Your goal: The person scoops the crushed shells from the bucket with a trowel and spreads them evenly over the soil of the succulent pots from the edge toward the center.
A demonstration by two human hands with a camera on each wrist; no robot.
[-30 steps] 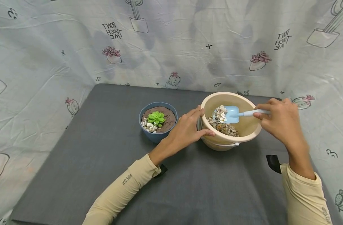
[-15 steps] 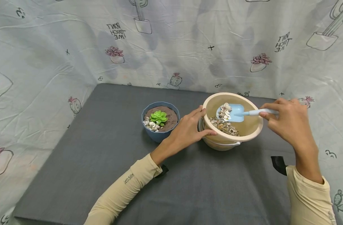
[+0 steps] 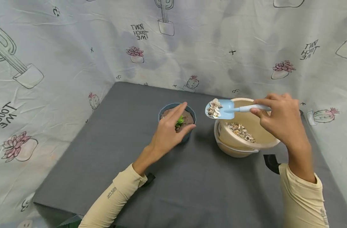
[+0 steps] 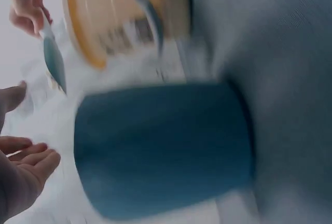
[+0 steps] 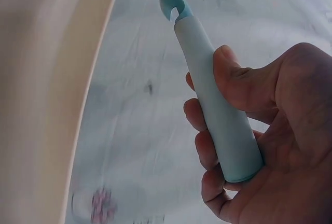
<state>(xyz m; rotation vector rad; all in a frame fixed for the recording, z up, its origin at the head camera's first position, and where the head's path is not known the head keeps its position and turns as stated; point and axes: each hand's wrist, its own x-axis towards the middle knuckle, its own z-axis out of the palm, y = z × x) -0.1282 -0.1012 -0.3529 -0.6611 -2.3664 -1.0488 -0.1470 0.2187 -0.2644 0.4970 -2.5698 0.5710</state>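
My right hand (image 3: 286,123) grips the pale handle of a small light-blue hand shovel (image 3: 227,110), with fingers and thumb wrapped round it in the right wrist view. Shell pieces (image 3: 214,108) lie heaped on its blade, which is above and past the left rim of a cream bucket (image 3: 237,153). In the head view my left hand (image 3: 165,136) is by the blue pot (image 3: 191,110), fingers extended and thumb apart, holding nothing. It partly covers the pot's brown soil and green succulent (image 3: 179,122). The left wrist view shows the pot's side (image 4: 166,151), blurred, beyond the fingers.
More shell pieces (image 3: 240,131) lie inside the bucket, which leans toward the front. Both containers stand on a dark grey table (image 3: 190,186). A printed cloth (image 3: 207,41) hangs behind and along the sides.
My left hand has let go of the bucket rim and moved left to the pot. The loaded shovel has risen out of the bucket and shifted left. The head view has turned left.
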